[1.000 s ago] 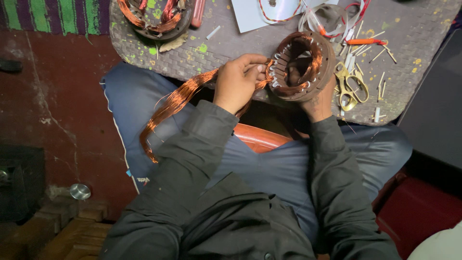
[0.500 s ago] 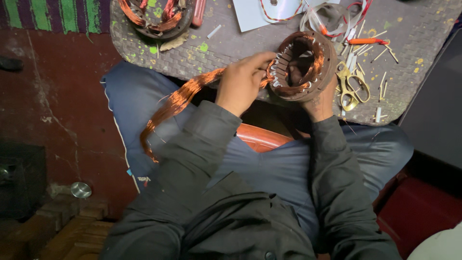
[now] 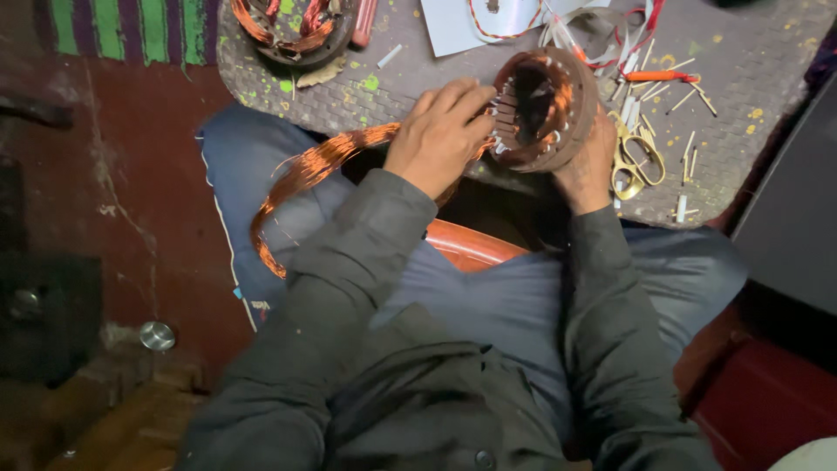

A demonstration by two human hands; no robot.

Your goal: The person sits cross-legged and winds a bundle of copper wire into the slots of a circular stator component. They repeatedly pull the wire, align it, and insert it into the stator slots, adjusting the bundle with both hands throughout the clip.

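The motor stator, a round slotted ring with copper winding packed into its slots, sits at the near edge of the grey woven work board, tipped on its side so its open bore faces the camera and a little to the left. Inside the bore, copper wire lines the wall and pale slot liners show along the left rim. A second stator with copper and red-sleeved windings lies flat at the board's far left corner.

The left hand is curled, fingers bent together and pressed against the left rim of the stator, pinching the copper strands where they enter the slots. From under that hand a long copper wire coil runs leftward and loops down across the person's blue-trousered knee; its long axis goes from the stator out to the left and then curves toward the floor. The right hand cups the stator from below and on the right, fingers wrapped round the outer shell, gripping it firmly; the fingertips are hidden behind the ring.

Just right of that hand lie yellow-handled scissors, with scattered white insulation sticks and an orange-handled tool farther back.
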